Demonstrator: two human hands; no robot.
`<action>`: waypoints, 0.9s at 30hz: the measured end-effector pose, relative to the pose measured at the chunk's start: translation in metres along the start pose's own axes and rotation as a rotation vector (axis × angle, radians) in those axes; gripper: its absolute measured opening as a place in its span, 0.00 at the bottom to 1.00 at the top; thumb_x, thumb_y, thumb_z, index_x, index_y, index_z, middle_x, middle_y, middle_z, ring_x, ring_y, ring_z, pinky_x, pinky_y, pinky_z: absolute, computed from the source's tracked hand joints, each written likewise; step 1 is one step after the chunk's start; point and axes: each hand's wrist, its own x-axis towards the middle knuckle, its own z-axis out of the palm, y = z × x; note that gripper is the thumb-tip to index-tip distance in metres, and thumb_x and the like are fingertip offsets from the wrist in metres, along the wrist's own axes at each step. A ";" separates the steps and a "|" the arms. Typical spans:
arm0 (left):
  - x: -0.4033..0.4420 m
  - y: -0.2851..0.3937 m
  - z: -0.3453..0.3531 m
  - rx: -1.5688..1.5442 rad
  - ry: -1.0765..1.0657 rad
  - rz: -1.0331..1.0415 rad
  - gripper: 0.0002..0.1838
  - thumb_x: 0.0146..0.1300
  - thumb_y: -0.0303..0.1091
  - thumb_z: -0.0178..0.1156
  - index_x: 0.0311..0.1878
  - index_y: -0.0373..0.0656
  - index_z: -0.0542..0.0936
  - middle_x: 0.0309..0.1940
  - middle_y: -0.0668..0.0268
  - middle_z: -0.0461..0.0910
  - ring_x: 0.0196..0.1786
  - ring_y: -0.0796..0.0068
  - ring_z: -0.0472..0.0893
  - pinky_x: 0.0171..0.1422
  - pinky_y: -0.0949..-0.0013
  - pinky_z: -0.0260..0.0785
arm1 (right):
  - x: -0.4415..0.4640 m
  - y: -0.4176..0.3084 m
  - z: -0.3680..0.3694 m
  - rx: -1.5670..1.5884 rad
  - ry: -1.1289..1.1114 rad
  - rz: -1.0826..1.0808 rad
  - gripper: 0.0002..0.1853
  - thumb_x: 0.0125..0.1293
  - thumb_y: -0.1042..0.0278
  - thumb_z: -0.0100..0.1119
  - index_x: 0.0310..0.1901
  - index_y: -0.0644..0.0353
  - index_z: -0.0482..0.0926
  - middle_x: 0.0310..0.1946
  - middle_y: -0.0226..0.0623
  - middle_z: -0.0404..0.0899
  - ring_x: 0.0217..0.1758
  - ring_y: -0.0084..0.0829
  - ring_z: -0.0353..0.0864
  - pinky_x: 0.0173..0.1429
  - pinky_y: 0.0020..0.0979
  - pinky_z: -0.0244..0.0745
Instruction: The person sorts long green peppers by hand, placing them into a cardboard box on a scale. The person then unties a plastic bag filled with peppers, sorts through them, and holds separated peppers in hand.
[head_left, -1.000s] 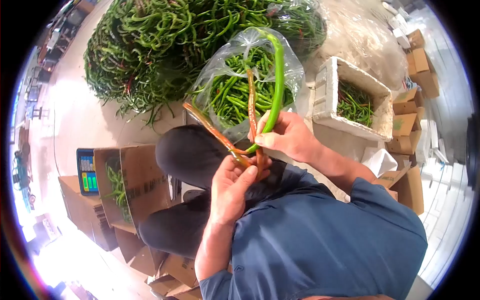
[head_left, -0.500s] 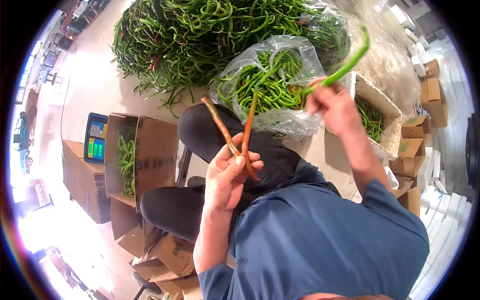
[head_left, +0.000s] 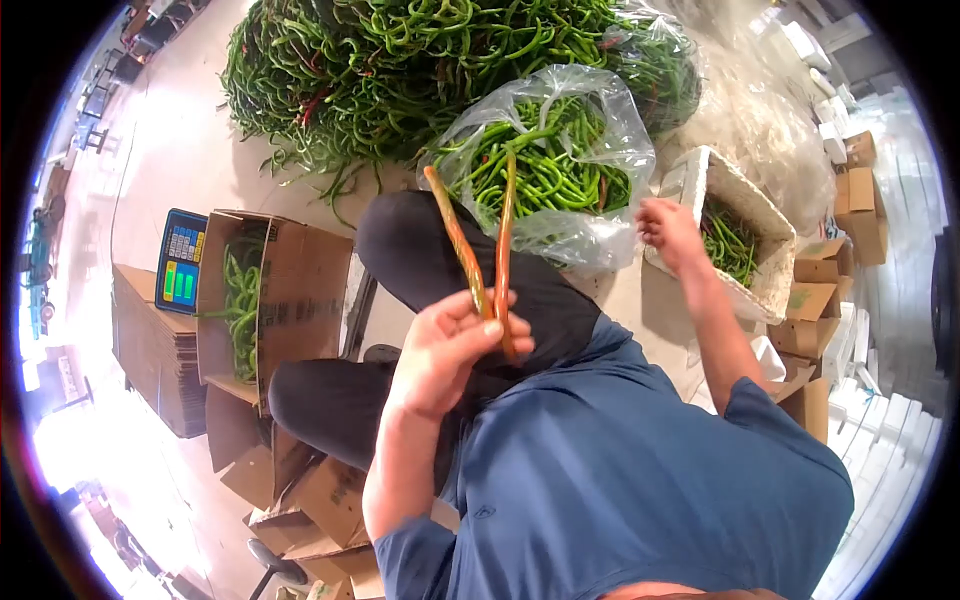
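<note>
Centrally in the head view, the person's left hand point(head_left: 445, 345) is pinching two long, slender, orange-brown peppers point(head_left: 503, 250) near their lower ends, thumb closed against fingers; they are forming a narrow V above the black trousers point(head_left: 400, 245). The right hand point(head_left: 670, 232) is hovering half open, fingers loosely curled, with nothing visible in its grasp, between a clear plastic bag point(head_left: 595, 238) filled with green peppers and a white foam box point(head_left: 685, 180). Beyond the bag, a large heap of thin green peppers point(head_left: 370, 80) is lying on the pale floor point(head_left: 190, 130). Leftward, an open brown cardboard box point(head_left: 310, 290) is holding more.
</note>
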 end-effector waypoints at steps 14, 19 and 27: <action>-0.036 -0.025 0.011 0.940 0.021 -0.005 0.12 0.64 0.28 0.65 0.47 0.32 0.77 0.34 0.54 0.85 0.40 0.65 0.87 0.45 0.66 0.78 | -0.147 -0.036 0.160 -0.337 -0.797 0.004 0.33 0.63 0.66 0.71 0.64 0.71 0.66 0.41 0.35 0.81 0.45 0.22 0.80 0.52 0.27 0.76; -0.022 -0.013 0.019 0.990 -0.032 0.021 0.17 0.59 0.32 0.69 0.48 0.33 0.78 0.36 0.53 0.84 0.39 0.59 0.86 0.46 0.64 0.77 | -0.154 -0.037 0.160 -0.306 -0.794 0.009 0.29 0.66 0.62 0.68 0.61 0.71 0.70 0.38 0.34 0.80 0.41 0.22 0.78 0.47 0.28 0.75; -0.005 0.020 0.001 0.011 0.297 0.406 0.38 0.63 0.24 0.56 0.75 0.34 0.54 0.69 0.46 0.66 0.60 0.53 0.78 0.69 0.55 0.68 | -0.151 -0.058 0.223 -0.923 -0.849 -1.089 0.21 0.66 0.63 0.58 0.54 0.71 0.72 0.28 0.44 0.80 0.29 0.42 0.83 0.28 0.37 0.78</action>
